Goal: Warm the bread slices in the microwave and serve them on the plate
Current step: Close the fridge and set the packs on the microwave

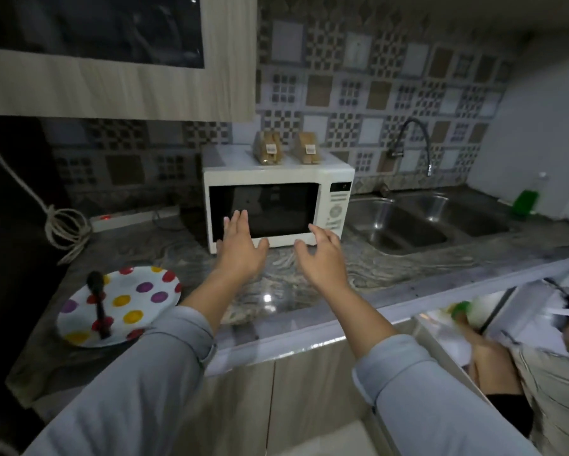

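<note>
A white microwave (334, 179) stands on the counter with its door closed. Two wrapped packs of bread slices lie on its top, one on the left (267, 149) and one on the right (307, 149). A white plate with coloured dots (135, 301) sits at the counter's left front, with a black utensil (98, 299) lying across it. My left hand (240, 246) reaches out in front of the microwave door, fingers straight, holding nothing. My right hand (321, 256) hovers beside it near the door's lower right, fingers spread and empty.
A double steel sink (421, 222) with a curved tap (411, 139) lies right of the microwave. A power strip (125, 218) and a coiled rope (62, 228) lie at the back left. Another person (546, 360) crouches at the lower right by open cabinets. An upper cabinet (118, 54) hangs overhead.
</note>
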Demonstrator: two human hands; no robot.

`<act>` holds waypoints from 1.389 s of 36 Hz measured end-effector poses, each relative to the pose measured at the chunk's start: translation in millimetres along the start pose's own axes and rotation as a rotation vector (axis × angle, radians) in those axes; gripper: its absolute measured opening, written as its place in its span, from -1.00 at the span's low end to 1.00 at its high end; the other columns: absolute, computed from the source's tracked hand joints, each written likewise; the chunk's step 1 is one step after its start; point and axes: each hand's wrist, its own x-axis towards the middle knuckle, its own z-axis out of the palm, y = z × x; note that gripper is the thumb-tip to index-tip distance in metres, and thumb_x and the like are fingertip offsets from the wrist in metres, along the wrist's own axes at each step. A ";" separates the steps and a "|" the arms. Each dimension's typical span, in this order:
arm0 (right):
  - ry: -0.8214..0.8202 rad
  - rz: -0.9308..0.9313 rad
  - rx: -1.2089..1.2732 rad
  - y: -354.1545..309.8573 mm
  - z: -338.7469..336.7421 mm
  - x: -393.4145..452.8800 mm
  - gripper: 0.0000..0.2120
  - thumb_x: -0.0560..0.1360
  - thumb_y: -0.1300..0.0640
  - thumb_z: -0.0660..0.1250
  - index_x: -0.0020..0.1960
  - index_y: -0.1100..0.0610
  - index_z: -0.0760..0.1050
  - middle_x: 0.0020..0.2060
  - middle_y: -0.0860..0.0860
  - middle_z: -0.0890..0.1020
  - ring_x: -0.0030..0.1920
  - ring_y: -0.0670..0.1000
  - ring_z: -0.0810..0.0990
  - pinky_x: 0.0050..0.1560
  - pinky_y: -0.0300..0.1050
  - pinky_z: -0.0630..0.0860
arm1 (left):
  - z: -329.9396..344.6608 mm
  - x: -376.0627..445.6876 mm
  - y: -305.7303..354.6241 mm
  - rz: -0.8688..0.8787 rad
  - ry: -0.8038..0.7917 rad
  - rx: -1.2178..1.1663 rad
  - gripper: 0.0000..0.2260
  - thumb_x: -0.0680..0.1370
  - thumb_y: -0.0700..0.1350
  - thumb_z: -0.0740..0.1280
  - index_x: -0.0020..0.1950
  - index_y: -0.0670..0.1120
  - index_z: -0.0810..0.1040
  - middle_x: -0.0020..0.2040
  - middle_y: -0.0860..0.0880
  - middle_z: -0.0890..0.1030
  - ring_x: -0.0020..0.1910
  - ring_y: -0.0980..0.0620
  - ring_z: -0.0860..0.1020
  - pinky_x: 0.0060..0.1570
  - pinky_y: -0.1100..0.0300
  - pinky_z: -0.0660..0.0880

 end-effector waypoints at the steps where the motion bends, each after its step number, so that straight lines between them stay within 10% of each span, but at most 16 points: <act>1: -0.001 -0.010 -0.012 2.6 3.1 13.7 -0.50 0.58 -0.04 0.19 0.48 0.07 0.25 0.45 0.05 0.22 0.40 0.05 0.31 0.34 -0.10 0.28 | 5.5 16.6 1.1 0.002 -0.006 0.013 -0.36 0.61 0.04 0.17 0.57 -0.09 -0.09 0.58 -0.01 -0.10 0.56 -0.01 -0.16 0.52 -0.09 0.01; 18: -0.137 -0.019 -0.353 58.1 31.4 213.8 -0.45 0.55 -0.04 0.22 0.45 0.20 0.28 0.42 0.08 0.29 0.39 0.09 0.33 0.36 -0.05 0.31 | 72.3 221.9 38.1 0.138 -0.022 0.395 -0.38 0.60 0.08 0.12 0.56 -0.11 -0.04 0.58 -0.05 -0.06 0.56 -0.06 -0.14 0.48 -0.17 -0.05; 29: -0.454 -0.101 -0.647 90.6 46.6 284.0 -0.50 0.52 -0.05 0.22 0.36 0.21 0.37 0.28 0.13 0.39 0.25 0.16 0.46 0.16 -0.02 0.46 | 90.7 252.9 43.9 -0.005 0.163 0.452 -0.41 0.59 0.12 0.11 0.53 -0.14 0.10 0.54 -0.08 0.15 0.55 -0.03 0.04 0.45 -0.24 0.00; 50: -0.490 -0.531 -0.859 141.3 40.2 306.2 -0.69 0.51 0.13 0.25 0.23 0.18 0.52 0.36 0.05 0.28 0.28 0.11 0.31 0.17 -0.09 0.35 | 98.6 264.6 82.2 -0.222 0.131 0.563 -0.43 0.61 0.12 0.01 0.54 -0.14 0.05 0.54 -0.12 0.13 0.53 -0.09 0.08 0.43 -0.29 0.04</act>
